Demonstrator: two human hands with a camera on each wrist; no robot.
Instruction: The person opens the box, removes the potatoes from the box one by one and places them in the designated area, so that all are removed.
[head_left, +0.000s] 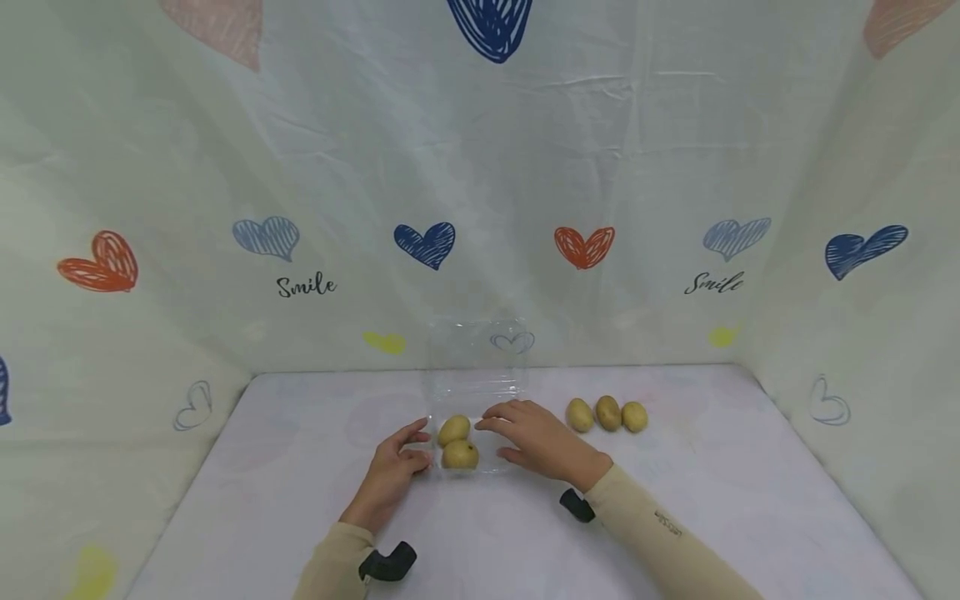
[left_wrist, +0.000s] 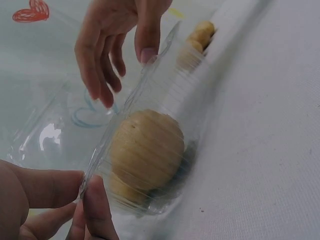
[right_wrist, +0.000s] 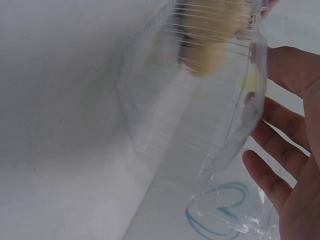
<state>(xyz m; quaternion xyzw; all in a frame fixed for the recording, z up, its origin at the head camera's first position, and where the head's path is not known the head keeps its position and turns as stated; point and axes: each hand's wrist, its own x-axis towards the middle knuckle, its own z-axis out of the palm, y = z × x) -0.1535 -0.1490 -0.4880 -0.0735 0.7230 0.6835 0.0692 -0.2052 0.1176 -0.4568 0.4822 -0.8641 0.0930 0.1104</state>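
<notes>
A clear plastic clamshell box (head_left: 491, 460) stands on the table with its lid (head_left: 476, 357) raised at the back. Inside its left part lie two potatoes, one at the front (head_left: 460, 455) and one behind it (head_left: 453, 429). My left hand (head_left: 390, 471) pinches the left rim between thumb and fingers, as the left wrist view shows close up, with a potato (left_wrist: 147, 150) behind the ribbed wall. Over the box's right side hovers my right hand (head_left: 543, 442), fingers spread and loosely bent, nothing held. In the right wrist view its fingers (right_wrist: 285, 145) are beside the rim.
Right of the box, three potatoes sit in a row: a left one (head_left: 579, 415), a middle one (head_left: 608, 412) and a right one (head_left: 634, 417). The white table (head_left: 262, 500) meets a heart-printed curtain (head_left: 510, 167) at the back and sides. Both wrists carry black mounts (head_left: 388, 562).
</notes>
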